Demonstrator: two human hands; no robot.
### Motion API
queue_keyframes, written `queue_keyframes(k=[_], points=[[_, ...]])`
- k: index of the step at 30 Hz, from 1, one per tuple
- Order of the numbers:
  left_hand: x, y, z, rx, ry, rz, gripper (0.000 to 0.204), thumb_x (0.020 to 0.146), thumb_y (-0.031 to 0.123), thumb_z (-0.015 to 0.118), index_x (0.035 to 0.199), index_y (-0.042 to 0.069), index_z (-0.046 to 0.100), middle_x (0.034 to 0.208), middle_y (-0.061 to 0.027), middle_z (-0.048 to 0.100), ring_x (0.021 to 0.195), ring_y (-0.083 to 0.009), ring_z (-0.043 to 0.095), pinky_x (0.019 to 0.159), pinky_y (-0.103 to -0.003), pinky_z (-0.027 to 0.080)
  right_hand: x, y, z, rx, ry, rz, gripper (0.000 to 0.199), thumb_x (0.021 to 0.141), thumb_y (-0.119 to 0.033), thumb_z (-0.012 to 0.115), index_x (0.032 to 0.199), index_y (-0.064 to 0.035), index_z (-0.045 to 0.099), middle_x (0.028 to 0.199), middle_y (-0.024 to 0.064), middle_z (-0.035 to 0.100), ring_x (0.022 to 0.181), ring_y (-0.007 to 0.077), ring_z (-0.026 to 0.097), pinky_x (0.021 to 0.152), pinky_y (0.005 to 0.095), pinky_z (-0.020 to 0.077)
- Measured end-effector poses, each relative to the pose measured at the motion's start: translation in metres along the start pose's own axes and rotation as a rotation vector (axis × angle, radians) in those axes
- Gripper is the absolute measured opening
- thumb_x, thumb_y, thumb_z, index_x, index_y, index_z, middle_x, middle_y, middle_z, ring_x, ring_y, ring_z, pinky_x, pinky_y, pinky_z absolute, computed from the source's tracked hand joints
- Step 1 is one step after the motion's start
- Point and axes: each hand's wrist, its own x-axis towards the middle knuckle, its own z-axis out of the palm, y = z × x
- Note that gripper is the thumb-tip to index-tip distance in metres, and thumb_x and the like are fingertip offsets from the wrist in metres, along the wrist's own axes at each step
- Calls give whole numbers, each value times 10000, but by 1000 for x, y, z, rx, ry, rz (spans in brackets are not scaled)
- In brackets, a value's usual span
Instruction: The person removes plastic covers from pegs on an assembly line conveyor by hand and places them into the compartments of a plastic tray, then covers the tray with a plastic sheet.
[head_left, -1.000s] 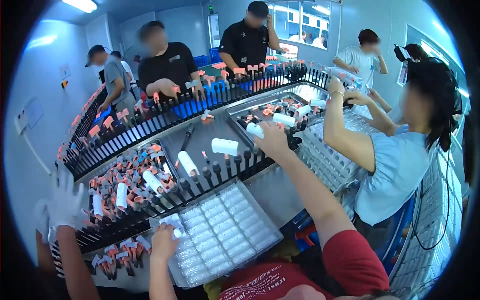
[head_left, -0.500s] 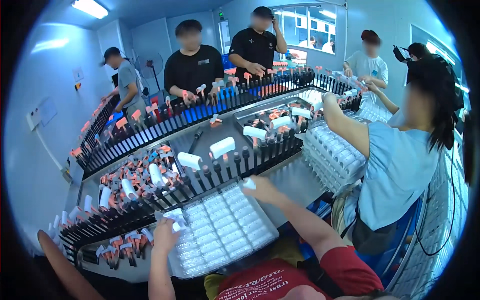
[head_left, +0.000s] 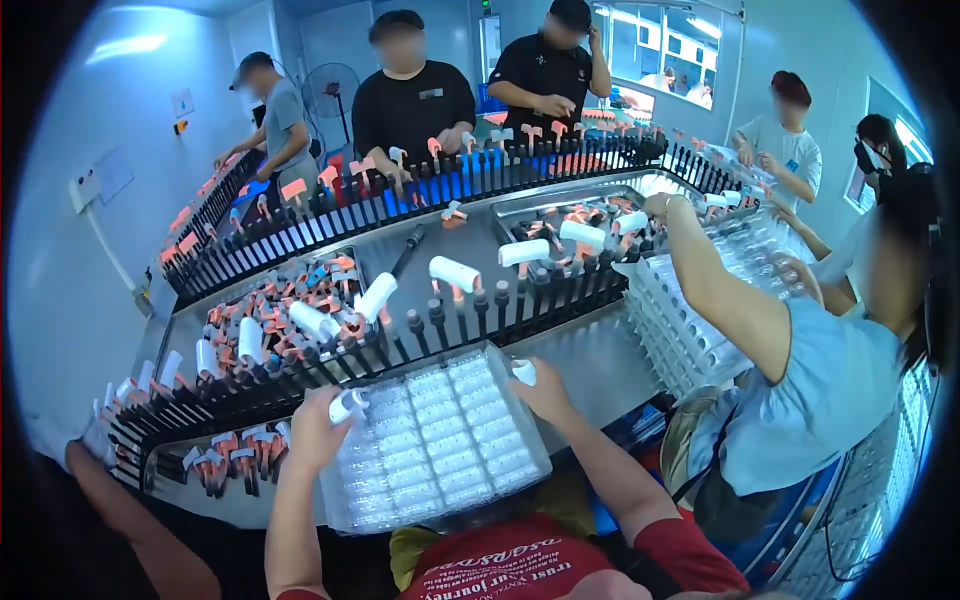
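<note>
In front of me lies a clear plastic tray (head_left: 541,462) filled with rows of white, rounded parts. My left hand (head_left: 318,428) is at the tray's far left corner, its fingers closed around a white tube-like part (head_left: 347,404). By the far right corner my right hand (head_left: 548,393) pinches a small white part (head_left: 523,372); my fingers hide some of it. Just beyond the tray stands a row of black upright pegs (head_left: 437,318). Some carry white curved covers, among them a tilted one (head_left: 377,296) and another (head_left: 455,272).
Metal trays of orange and grey pieces (head_left: 300,292) lie behind the pegs. Stacked clear trays (head_left: 690,310) stand at right, beside a person in light blue (head_left: 830,390). More orange-headed pieces (head_left: 240,455) lie at left, near another person's arm (head_left: 130,525). Several people work across the table.
The view has shifted, so the scene sits farther right. My left hand has turned, and the white part shows above its fingers. My right hand stays by the tray's far right corner.
</note>
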Motion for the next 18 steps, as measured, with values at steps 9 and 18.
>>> queue_keyframes(k=[9, 18], points=[[147, 163, -2, -331, -35, 349, 370, 769, 153, 700, 1103, 51, 576, 932, -187, 644, 900, -373, 626, 772, -403, 490, -20, 54, -20, 153, 140, 72, 279, 814, -160, 705, 1043, -23, 623, 833, 65, 659, 734, 110, 621, 678, 282, 493], [294, 305, 105, -356, -22, 584, 358, 729, 129, 675, 1058, 47, 560, 961, -188, 637, 913, -380, 614, 789, -462, 482, -20, 58, -31, 211, 37, 194, 368, 811, -257, 700, 1088, -32, 610, 957, 192, 665, 909, 318, 658, 778, 375, 501]])
